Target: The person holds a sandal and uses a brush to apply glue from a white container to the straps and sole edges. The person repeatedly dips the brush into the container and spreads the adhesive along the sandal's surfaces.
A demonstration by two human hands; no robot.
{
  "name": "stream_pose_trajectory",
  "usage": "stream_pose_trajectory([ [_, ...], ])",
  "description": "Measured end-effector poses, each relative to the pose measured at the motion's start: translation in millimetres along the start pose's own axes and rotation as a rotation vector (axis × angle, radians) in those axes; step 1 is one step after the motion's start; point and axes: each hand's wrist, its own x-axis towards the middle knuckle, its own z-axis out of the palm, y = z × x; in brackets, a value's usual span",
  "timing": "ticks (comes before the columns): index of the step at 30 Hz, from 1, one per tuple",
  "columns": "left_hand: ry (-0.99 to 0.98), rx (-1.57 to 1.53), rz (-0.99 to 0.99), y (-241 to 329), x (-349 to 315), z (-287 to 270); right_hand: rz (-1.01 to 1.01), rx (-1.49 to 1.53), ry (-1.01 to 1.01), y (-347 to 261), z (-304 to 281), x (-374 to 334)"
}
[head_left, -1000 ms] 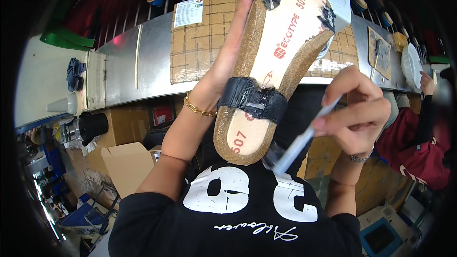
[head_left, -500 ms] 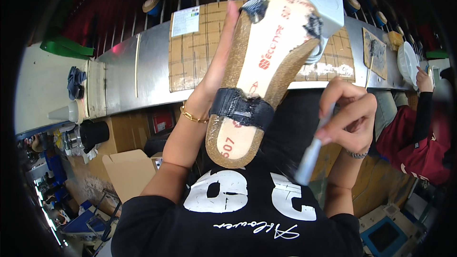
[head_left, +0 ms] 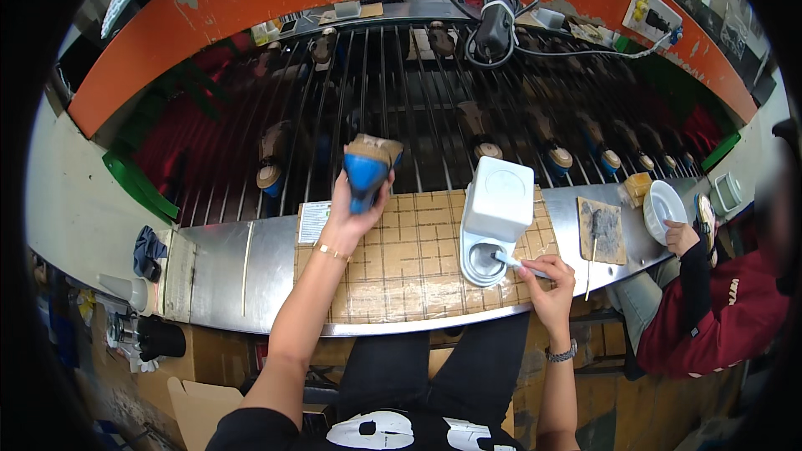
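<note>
My left hand (head_left: 341, 215) is closed round a blue shoe last (head_left: 368, 171) that carries a tan sole part (head_left: 373, 144). It holds them above the back edge of the bench, at the start of the metal bars; the fingers' far side is hidden. My right hand (head_left: 550, 291) pinches a light blue-grey brush (head_left: 525, 265) by its handle. The brush's dark tip dips into the round cup (head_left: 483, 274) at the foot of a white dispenser bottle (head_left: 499, 200).
Under the dispenser lies taped cardboard (head_left: 393, 276) on a metal bench (head_left: 217, 271). Several lasted shoes (head_left: 558, 159) rest on the bars behind. A stained board with a stick (head_left: 601, 234) lies at right. Beside it, a co-worker's hand (head_left: 681, 236) touches a white bowl (head_left: 666, 209).
My left hand has carried the lasted shoe away from me toward the bars. The brush has gone from above my lap into the dispenser cup. The view has tilted up.
</note>
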Motion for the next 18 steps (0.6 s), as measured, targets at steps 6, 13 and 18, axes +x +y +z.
stream_pose_trajectory([
  [6,-0.071,-0.268,0.002,38,118,-38,-0.067,0.078,0.127,-1,-6,50],
  [13,-0.122,-0.316,0.1,62,154,-59,-0.093,-0.054,-0.19,48,18,180],
  [18,0.151,-0.387,0.03,87,150,-54,-0.447,-0.129,-0.456,85,84,242],
])
